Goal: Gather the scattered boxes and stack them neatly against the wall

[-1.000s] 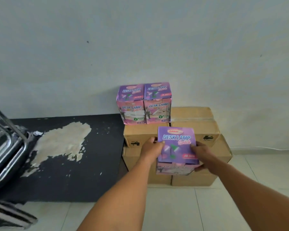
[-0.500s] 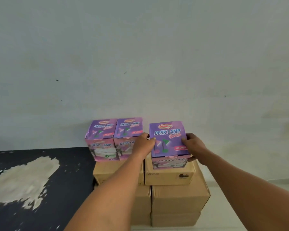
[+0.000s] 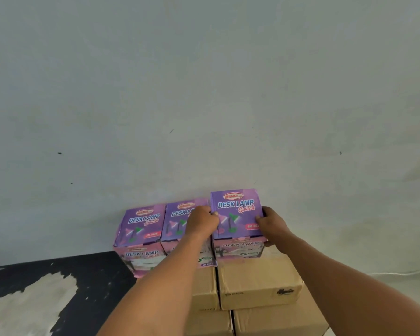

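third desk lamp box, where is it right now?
Head view, centre-right: the third desk lamp box sits atop the brown carton by the wall, right of two matching boxes, held between left hand and right hand.

A second ago the lamp box (image 3: 237, 214) was held out in front of the cardboard stack (image 3: 260, 282); now it sits on the stack's top, between the fingers of the left hand (image 3: 202, 223) and right hand (image 3: 272, 225), close beside the middle lamp box (image 3: 177, 221).
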